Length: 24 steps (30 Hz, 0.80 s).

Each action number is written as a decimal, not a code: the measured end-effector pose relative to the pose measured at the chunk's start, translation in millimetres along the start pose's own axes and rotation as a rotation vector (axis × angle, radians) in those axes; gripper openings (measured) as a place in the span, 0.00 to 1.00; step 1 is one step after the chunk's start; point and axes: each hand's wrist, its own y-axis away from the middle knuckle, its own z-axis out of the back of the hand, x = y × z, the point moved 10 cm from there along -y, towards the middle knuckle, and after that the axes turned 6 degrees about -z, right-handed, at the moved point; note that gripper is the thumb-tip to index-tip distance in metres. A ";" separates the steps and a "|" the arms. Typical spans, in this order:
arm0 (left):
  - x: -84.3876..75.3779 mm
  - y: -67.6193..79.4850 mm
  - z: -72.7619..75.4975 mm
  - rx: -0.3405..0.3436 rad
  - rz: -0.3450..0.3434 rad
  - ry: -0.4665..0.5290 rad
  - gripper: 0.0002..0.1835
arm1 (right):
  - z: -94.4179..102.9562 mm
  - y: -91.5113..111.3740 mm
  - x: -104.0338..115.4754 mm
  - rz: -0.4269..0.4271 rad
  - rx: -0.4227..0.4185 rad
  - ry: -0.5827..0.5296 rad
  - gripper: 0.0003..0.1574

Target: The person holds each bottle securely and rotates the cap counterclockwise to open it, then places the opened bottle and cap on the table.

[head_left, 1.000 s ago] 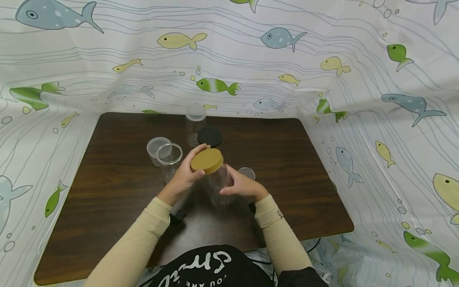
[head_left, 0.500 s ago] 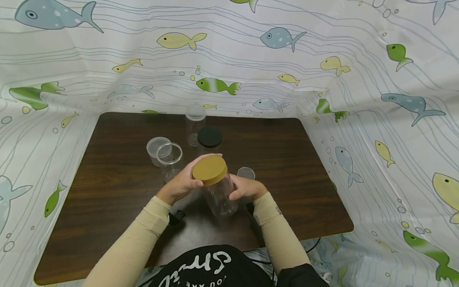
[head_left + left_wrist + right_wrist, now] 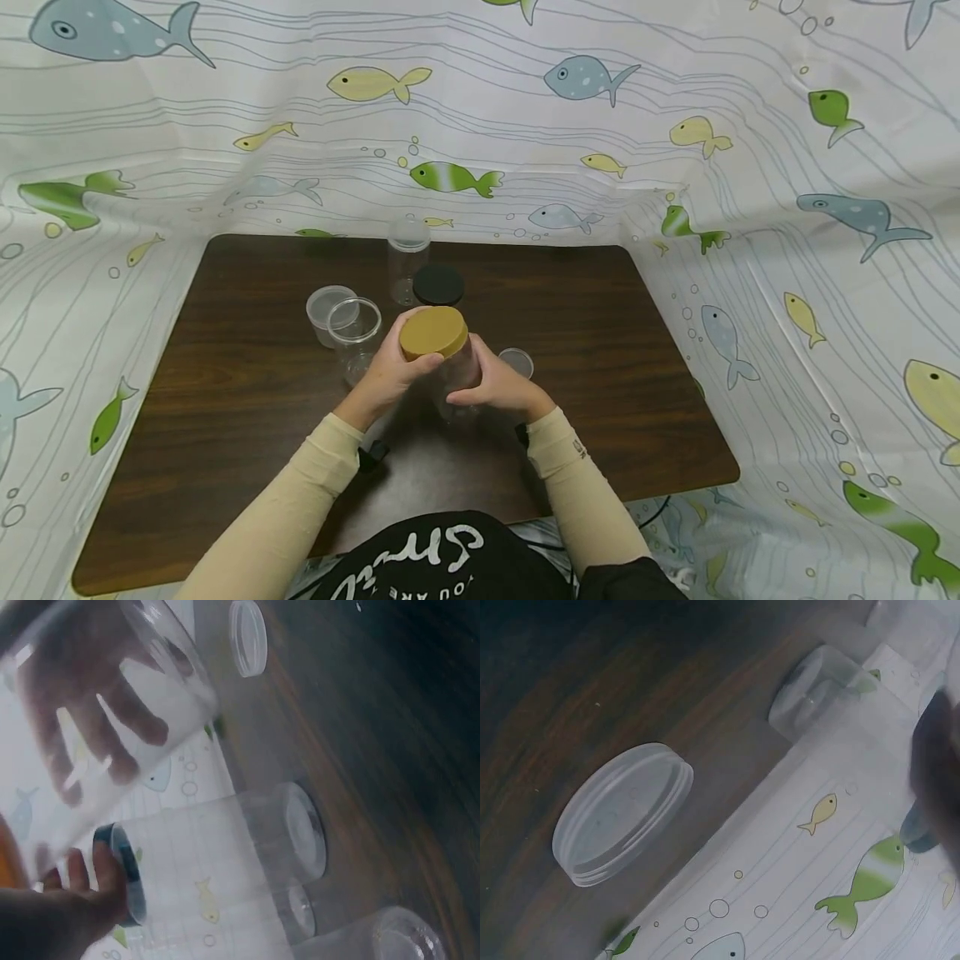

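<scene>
A clear jar (image 3: 459,375) with a mustard-yellow screw lid (image 3: 433,332) is held above the table, its top leaning to the left. My left hand (image 3: 388,375) grips the lid, thumb at its near side and fingers behind it, mostly hidden. The right hand (image 3: 501,383) clasps the jar's body; through the clear wall its fingers (image 3: 112,712) show in the left wrist view. Whether the lid is tight on the jar cannot be told. Beyond the hands stands another clear jar with a black lid (image 3: 438,286), largely hidden in the head view.
An open clear jar (image 3: 356,325) and a small tub (image 3: 330,304) stand left of the hands. At the back is a tall clear jar (image 3: 409,250). A loose translucent lid (image 3: 622,814) lies on the brown table (image 3: 600,333), right of the right hand.
The held jar first came down toward the body, then rose back away from it. Both hands moved along with it and kept their hold. The other containers stayed put.
</scene>
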 end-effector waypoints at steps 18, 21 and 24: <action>4.3 -2.8 11.2 -0.117 0.065 -0.213 0.48 | 14.8 -0.7 1.3 -0.045 -0.298 0.230 0.66; -1.9 -4.5 11.5 -0.062 0.042 -0.181 0.58 | 17.5 -0.1 2.1 -0.047 -0.225 0.167 0.66; -9.6 -6.5 12.2 0.006 -0.018 -0.142 0.65 | 19.5 2.4 2.2 -0.051 -0.148 0.145 0.65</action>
